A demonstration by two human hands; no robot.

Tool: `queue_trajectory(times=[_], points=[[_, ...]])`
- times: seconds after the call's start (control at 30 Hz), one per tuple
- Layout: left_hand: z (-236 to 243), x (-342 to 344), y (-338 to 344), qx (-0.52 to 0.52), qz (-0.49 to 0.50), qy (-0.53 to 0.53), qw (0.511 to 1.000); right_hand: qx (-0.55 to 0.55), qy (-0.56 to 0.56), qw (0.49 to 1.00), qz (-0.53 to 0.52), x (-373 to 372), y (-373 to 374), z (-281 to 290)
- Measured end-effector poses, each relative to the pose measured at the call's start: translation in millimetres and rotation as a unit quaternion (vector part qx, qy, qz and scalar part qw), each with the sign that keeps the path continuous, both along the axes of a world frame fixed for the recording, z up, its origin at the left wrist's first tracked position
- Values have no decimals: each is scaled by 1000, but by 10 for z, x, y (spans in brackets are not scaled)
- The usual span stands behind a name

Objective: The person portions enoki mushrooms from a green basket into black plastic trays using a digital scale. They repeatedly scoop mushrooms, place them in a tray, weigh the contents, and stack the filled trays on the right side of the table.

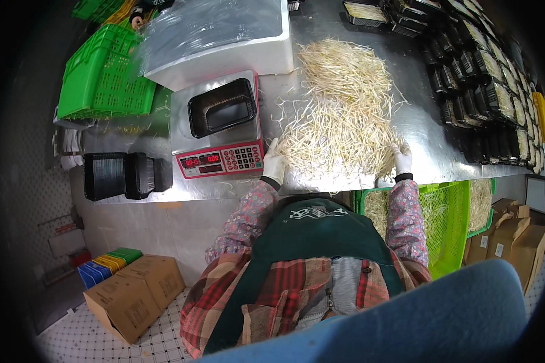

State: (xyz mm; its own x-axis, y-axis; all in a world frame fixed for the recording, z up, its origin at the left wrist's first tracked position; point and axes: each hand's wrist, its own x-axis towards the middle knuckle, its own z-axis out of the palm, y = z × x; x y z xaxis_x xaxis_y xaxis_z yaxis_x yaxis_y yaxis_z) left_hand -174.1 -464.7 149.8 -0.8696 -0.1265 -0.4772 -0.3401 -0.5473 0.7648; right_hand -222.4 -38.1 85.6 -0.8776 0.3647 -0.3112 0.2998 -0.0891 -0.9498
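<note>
A broad heap of pale bean sprouts (pixel 345 115) lies loose on the metal table in front of me. My left hand (pixel 275 163), in a white glove, rests at the heap's near left edge beside the scale, fingers stretched forward along the sprouts. At the near right edge is my right hand (pixel 402 160), also gloved, its fingers extended against the sprouts and partly covered by strands. Left of the heap stands a red digital scale (pixel 248 160) with a lit display. On its metal plate sits a black plastic tray (pixel 221 109) with nothing in it.
Nested black trays (pixel 106 175) stand at the table's left. Behind the scale are a white foam box (pixel 224 63) with clear film and a green crate (pixel 106 72). Filled packs (pixel 496 100) are stacked at right. Below are a lime crate (pixel 448 224) and cardboard boxes (pixel 136 296).
</note>
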Motion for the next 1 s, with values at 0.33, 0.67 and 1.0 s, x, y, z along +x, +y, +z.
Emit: queue_trajectory(times=[0.33, 0.67, 1.0], points=[[-25, -54, 11, 53, 27, -4, 998, 37, 4, 999, -24, 4, -68, -25], [-156, -150, 16, -29, 6, -25, 999, 73, 3, 997, -25, -26, -301, 112], [-7, -192, 146, -13, 21, -49, 998, -15, 10, 994, -108, -26, 32, 83]])
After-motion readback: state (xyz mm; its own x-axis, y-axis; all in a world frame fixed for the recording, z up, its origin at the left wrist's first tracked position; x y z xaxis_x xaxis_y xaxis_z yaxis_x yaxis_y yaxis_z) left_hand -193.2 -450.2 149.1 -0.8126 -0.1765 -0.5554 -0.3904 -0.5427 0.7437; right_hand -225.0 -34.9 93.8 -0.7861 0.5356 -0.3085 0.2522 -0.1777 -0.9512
